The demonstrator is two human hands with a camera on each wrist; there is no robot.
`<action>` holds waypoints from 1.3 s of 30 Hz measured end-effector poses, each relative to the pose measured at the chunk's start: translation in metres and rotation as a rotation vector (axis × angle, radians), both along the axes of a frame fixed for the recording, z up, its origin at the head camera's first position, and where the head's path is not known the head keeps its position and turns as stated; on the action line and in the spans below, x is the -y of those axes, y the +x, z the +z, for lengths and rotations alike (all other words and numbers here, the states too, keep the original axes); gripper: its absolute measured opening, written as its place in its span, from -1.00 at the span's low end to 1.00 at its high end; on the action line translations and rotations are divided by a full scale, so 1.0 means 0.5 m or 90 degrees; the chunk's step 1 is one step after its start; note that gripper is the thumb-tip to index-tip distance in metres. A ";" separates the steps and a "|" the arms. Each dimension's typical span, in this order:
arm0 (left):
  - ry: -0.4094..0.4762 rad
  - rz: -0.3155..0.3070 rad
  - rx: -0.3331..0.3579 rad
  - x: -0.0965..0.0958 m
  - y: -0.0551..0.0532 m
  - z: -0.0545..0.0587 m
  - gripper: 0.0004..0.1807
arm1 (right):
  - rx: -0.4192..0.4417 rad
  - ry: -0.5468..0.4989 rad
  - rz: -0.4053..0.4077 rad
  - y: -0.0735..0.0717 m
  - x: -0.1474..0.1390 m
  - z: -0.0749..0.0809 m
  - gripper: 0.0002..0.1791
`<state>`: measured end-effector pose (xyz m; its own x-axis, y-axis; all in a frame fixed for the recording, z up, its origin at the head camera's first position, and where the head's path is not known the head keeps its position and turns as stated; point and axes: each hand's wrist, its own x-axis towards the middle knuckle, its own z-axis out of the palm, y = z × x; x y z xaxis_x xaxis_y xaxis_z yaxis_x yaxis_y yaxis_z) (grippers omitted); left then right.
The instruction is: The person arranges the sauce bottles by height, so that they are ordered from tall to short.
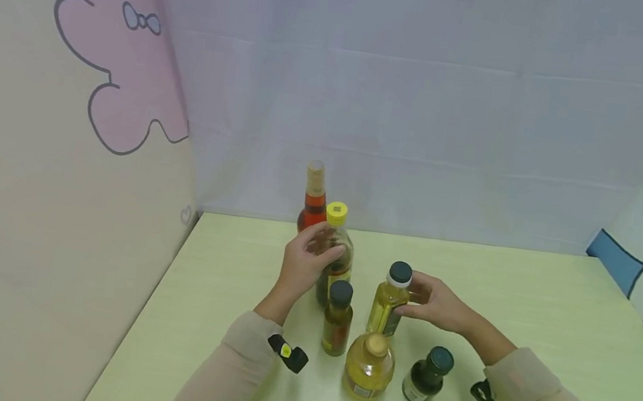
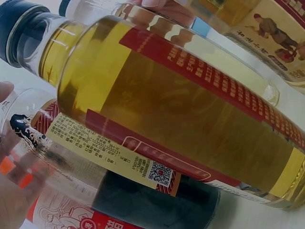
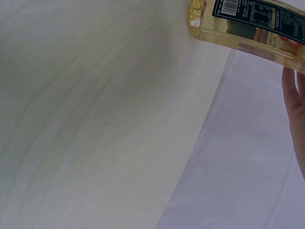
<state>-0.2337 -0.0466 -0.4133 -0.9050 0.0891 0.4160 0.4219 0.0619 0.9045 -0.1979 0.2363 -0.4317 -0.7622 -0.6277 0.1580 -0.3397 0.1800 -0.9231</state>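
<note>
My left hand (image 1: 302,264) grips the upper part of a clear bottle with a yellow cap (image 1: 337,213). In the left wrist view, fingers show through this bottle's glass (image 2: 78,179), with dark liquid in its lower part. My right hand (image 1: 438,304) holds a yellow oil bottle with a dark cap and white collar (image 1: 388,304), thumb on the near side. In the right wrist view the oil bottle (image 3: 252,28) shows a dark back label. A smaller dark-capped bottle of amber oil (image 1: 337,324) stands before the yellow-capped one, filling much of the left wrist view.
A tall red bottle (image 1: 313,209) stands behind my left hand. Nearer me are a round yellow bottle (image 1: 368,373) and a small dark bottle with a green cap (image 1: 424,380). Printed curtains hang along the pale table's (image 1: 208,321) back and sides.
</note>
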 end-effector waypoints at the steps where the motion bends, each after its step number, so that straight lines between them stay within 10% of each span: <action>1: -0.003 0.001 -0.001 -0.002 -0.002 0.000 -0.53 | 0.000 0.002 0.000 0.000 0.000 0.000 -0.41; 39: -0.110 -0.034 0.027 -0.088 -0.063 0.017 -0.44 | 0.018 -0.025 0.006 0.003 -0.007 -0.007 -0.41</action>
<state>-0.2655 -0.0023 -0.4047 -0.9138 0.2035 0.3515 0.3899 0.1966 0.8996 -0.1965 0.2396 -0.4351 -0.7605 -0.6290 0.1613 -0.3148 0.1398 -0.9388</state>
